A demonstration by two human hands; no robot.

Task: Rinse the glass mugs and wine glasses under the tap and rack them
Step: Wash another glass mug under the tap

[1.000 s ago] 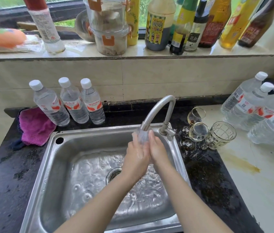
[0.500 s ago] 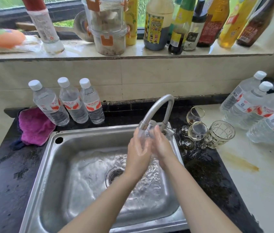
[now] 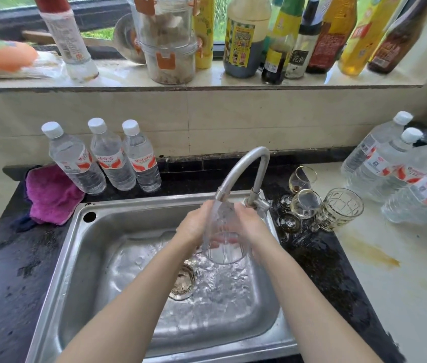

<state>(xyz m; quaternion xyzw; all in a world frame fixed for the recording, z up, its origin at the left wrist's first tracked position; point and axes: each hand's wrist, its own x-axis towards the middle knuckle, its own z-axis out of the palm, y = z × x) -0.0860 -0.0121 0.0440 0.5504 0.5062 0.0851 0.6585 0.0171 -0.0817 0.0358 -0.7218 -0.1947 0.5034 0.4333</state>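
Observation:
A clear glass [image 3: 224, 242] is held between my two hands under the running tap [image 3: 243, 169], its open end tilted toward me. My left hand [image 3: 195, 226] grips its left side and my right hand [image 3: 246, 224] grips its right side. Water pours over the glass into the steel sink [image 3: 81, 258]. On the dark counter right of the tap stand two small wine glasses [image 3: 301, 179] [image 3: 306, 204] and a patterned glass mug [image 3: 339, 209].
Three water bottles [image 3: 110, 155] and a pink cloth [image 3: 50, 195] sit left behind the sink. Large water bottles [image 3: 400, 169] crowd the pale counter at right. Sauce bottles and jars [image 3: 243, 35] line the window sill. Wet counter surrounds the basin.
The glass has tipped down between my hands, its open end now facing me, and both hands have spread apart around it under the stream.

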